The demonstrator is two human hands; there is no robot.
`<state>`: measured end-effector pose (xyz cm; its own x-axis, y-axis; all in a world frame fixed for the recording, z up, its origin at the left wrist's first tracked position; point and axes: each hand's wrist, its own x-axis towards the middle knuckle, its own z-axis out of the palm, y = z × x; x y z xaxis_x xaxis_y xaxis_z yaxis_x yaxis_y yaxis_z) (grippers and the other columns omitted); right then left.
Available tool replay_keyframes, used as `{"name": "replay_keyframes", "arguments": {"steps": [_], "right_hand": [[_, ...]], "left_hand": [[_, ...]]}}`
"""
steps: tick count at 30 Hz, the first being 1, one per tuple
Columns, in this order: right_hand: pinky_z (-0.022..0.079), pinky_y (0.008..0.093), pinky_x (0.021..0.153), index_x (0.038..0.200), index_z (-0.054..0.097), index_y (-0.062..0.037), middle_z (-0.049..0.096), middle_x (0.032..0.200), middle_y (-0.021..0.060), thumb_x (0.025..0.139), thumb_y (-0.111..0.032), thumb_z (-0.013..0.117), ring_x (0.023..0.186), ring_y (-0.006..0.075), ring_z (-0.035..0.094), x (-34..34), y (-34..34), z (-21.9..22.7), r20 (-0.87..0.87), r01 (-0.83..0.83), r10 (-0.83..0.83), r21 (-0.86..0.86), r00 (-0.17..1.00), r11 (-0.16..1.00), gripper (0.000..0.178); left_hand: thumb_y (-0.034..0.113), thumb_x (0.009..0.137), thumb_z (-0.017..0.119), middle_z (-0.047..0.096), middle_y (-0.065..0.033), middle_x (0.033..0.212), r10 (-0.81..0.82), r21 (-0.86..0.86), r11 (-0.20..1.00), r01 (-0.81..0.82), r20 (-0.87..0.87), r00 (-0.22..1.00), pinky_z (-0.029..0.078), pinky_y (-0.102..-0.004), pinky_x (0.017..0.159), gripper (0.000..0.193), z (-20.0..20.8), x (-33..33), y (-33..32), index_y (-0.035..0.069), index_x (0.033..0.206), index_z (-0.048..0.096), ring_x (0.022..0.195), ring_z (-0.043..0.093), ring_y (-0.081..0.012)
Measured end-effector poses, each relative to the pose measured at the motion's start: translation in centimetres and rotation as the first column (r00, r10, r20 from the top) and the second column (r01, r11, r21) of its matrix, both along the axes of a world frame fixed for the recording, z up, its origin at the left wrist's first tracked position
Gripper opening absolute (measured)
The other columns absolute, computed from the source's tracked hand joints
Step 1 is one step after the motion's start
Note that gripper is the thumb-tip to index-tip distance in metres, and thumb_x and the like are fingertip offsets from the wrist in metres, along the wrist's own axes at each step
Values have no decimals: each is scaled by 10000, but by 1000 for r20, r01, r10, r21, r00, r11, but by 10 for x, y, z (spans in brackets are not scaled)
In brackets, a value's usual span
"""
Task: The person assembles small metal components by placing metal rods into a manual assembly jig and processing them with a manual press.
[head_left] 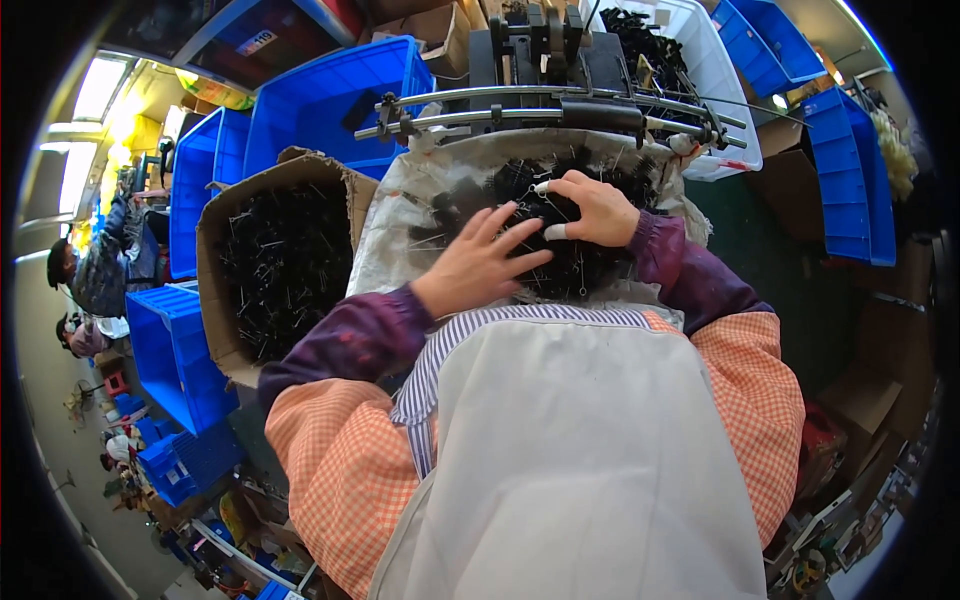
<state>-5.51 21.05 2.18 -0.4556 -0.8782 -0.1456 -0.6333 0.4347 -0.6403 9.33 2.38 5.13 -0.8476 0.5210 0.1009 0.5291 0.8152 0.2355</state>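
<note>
A heap of small black-bristled brushes with thin wire stems (560, 265), some ending in loops, lies on a whitish woven cloth (385, 235) in front of me. Over its left part my left hand (485, 255) reaches with its fingers spread, the fingertips touching or just above the bristles. My right hand (592, 210) is at the upper right of the heap. White covers sit on its thumb and index finger, which are held apart, with a wire loop close to the index fingertip. I see nothing gripped in either hand, though bristles partly hide the fingertips.
Beyond the heap stands a dark machine (550, 75) with metal rods (520, 92) across its front. A cardboard box (225, 325) of similar brushes is at left. Blue crates (280, 125) stand behind it, and a white bin (725, 100) with black pieces is at far right.
</note>
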Motion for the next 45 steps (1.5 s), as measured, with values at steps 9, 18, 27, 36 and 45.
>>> {"name": "replay_keyframes", "arguments": {"steps": [9, 18, 27, 36, 45], "right_hand": [[420, 270, 780, 1025, 543, -26, 569, 876, 67, 904, -167, 456, 829, 151, 530, -82, 21, 34, 483, 282, -183, -141, 856, 949, 205], [453, 365, 798, 1062, 565, -41, 621, 945, 176, 850, -228, 524, 916, 311, 585, -187, -12, -40, -388, 414, -512, -312, 766, 856, 285], [430, 384, 820, 1014, 607, -85, 641, 943, 104, 813, -167, 567, 915, 282, 564, -213, -30, -62, -680, 422, -408, -157, 609, 893, 220], [417, 374, 830, 993, 613, -106, 622, 999, 60, 817, -180, 558, 989, 252, 516, -214, -38, -64, -714, 478, -412, -123, 566, 870, 198], [387, 396, 821, 1011, 588, -114, 610, 995, 39, 815, -186, 560, 1007, 246, 499, -217, -37, -68, -700, 466, -412, -127, 583, 876, 210]], "left_hand": [[349, 585, 694, 320, -73, 1363, -5, 33, 999, 4, 38, 999, 231, -553, 999, 551, -40, -42, -8, 214, 1101, 555, 1244, 270, -356], [374, 606, 633, 329, -125, 1374, -98, 172, 982, 82, 86, 991, 285, -479, 970, 571, -70, -84, -43, 88, 1092, 542, 1216, 333, -350], [426, 642, 594, 315, -153, 1380, -72, 223, 974, 35, 159, 985, 282, -463, 995, 603, -91, -81, -55, 57, 1113, 521, 1239, 322, -352], [423, 623, 627, 266, -142, 1411, -25, 108, 994, 6, 171, 985, 210, -564, 1015, 592, -68, -57, -30, 65, 1086, 540, 1302, 238, -333], [449, 633, 696, 335, -132, 1381, -11, 255, 966, -39, 189, 982, 213, -536, 1023, 573, -28, -51, -25, 62, 1043, 595, 1303, 234, -348]]}}
